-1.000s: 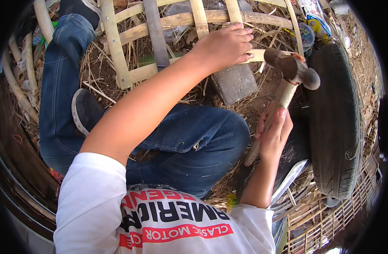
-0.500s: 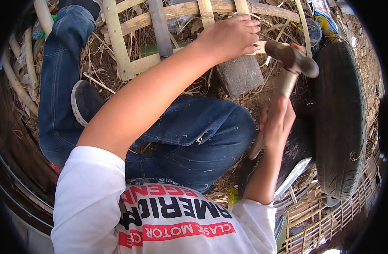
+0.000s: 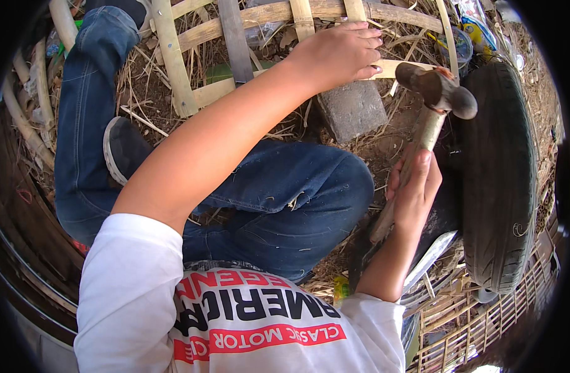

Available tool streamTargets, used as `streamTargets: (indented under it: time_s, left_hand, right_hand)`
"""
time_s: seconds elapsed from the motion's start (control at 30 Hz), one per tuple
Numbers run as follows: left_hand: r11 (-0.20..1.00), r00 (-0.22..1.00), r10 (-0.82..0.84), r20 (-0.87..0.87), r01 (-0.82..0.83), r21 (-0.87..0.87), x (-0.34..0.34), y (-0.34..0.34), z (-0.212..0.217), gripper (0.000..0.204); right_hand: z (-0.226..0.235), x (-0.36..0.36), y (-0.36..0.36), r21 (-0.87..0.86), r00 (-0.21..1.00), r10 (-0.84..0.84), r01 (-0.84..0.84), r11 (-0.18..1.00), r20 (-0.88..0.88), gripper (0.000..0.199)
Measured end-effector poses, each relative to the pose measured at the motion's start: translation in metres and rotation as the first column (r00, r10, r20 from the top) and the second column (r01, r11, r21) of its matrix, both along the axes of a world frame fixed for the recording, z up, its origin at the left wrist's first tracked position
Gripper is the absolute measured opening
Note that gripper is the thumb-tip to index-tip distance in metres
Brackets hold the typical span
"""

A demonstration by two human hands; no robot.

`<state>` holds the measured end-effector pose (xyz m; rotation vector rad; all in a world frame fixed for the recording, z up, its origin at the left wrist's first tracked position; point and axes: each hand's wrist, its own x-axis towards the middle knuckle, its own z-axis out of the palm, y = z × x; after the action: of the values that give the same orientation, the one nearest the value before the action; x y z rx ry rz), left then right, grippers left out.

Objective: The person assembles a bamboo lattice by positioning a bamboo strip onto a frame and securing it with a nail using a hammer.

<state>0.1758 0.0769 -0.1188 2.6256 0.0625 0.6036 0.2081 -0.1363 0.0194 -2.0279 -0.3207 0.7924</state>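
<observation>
In my right hand (image 3: 417, 180) is a ball-peen hammer (image 3: 429, 127), its fingers wrapped round the pale wooden handle. The dark metal head is raised beside the frame, to the right of my other hand and apart from it. My left hand (image 3: 344, 55) grips a bamboo slat (image 3: 403, 67) where strips cross, fingers bent over it and thumb on the near side. What lies under the palm is hidden. Those strips belong to an open bamboo lattice (image 3: 260, 17) lying in front of me. A grey stone block (image 3: 353, 112) sits on the ground just below my left hand.
A black tyre (image 3: 499, 180) stands on the right. Behind it, near the lower right, is a woven bamboo panel (image 3: 465, 329). My bent leg (image 3: 291, 199) lies before the block. A plastic cup (image 3: 460, 46) and wrappers litter the straw-strewn ground at the upper right.
My right hand has shifted slightly right, and the hammer head has moved right, away from my left hand. The left hand stays on the slat.
</observation>
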Motion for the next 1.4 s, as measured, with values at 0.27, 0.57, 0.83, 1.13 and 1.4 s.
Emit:
streamTargets:
  time_s: [0.27,0.57,0.83,1.13,1.4]
  left_hand:
    - [0.997,0.998,0.034,-0.049,-0.038,-0.068,-0.007,-0.004,0.010,0.066]
    - [0.997,0.996,-0.016,-0.091,0.009,-0.079,-0.010,0.000,0.014,0.102]
    - [0.997,0.998,-0.035,-0.061,0.031,-0.071,-0.009,0.002,0.027,0.103]
    - [0.973,0.920,0.230,-0.317,-0.228,0.044,-0.031,-0.008,0.077,0.111]
    - [0.997,0.920,0.079,-0.385,-0.073,0.030,-0.053,-0.006,0.056,0.065]
  right_hand:
    - [-0.005,-0.007,-0.005,-0.048,1.000,0.010,-0.010,0.999,0.003,0.050]
    - [-0.015,-0.009,-0.018,0.032,0.990,-0.139,0.139,0.990,-0.027,0.035]
    - [-0.041,0.007,-0.019,0.021,0.970,-0.241,0.240,0.971,0.025,0.017]
    - [-0.067,0.031,-0.005,0.015,0.981,-0.151,0.150,0.989,0.124,0.026]
    - [-0.088,0.022,-0.008,0.045,0.975,-0.052,0.043,0.998,0.218,0.032]
